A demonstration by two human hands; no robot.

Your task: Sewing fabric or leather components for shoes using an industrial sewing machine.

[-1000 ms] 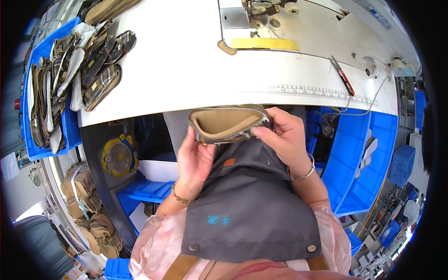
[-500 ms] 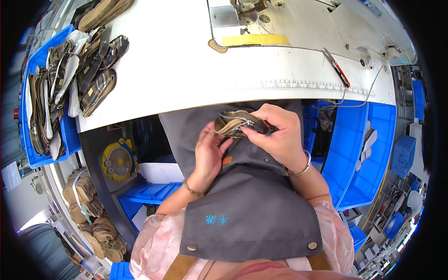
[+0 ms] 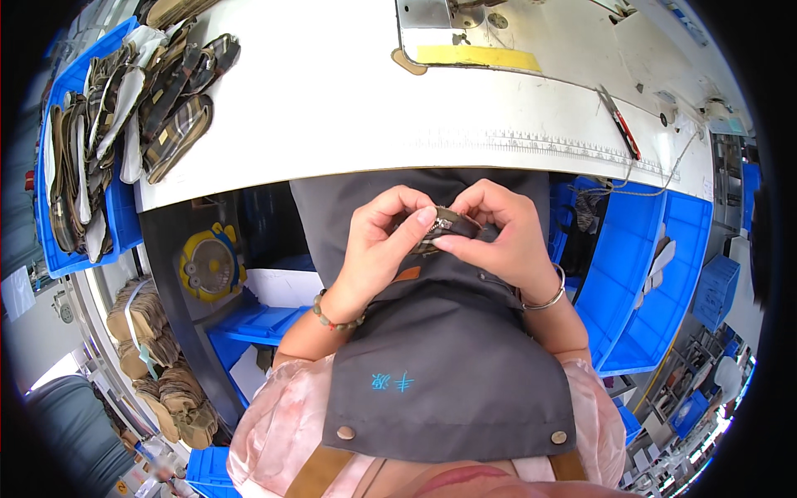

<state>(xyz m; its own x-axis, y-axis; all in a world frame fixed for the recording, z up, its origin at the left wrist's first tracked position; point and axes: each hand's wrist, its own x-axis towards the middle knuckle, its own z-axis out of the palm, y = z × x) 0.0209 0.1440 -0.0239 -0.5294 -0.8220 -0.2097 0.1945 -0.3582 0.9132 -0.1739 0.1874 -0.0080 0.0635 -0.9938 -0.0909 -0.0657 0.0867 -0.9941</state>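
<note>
1. White worktable [image 3: 332,133] spans the upper part of the view; a sewing machine's metal plate [image 3: 425,13] sits at its far side, with a yellow strip [image 3: 477,56] just in front.
2. Along the table's near part runs a printed ruler scale [image 3: 540,143], and red-handled snips [image 3: 620,129] lie beside its right portion.
3. At the table's left, a blue tray [image 3: 126,228] holds plaid fabric pieces [image 3: 83,166], some spilling over onto the tabletop.
4. Below the near edge, in front of the dark grey apron [image 3: 448,382], a small plaid pouch [image 3: 462,227] is held up between both hands, clear of the table.
5. Left hand [image 3: 383,241]: thumb and fingers pinch the pouch's left end, close by the zipper [image 3: 442,223]; a beaded bracelet [image 3: 332,315] circles the wrist.
6. Right hand [image 3: 508,236]: thumb below and bent fingers above grip the pouch's right end; a metal bangle [image 3: 548,295] rings that wrist.
7. Fingers cover much of the pouch, so I cannot tell how far the zipper is drawn.
8. To the right, under the table edge, stands a blue bin [image 3: 618,286]; at lower left are stacked brown bundles [image 3: 143,319].
</note>
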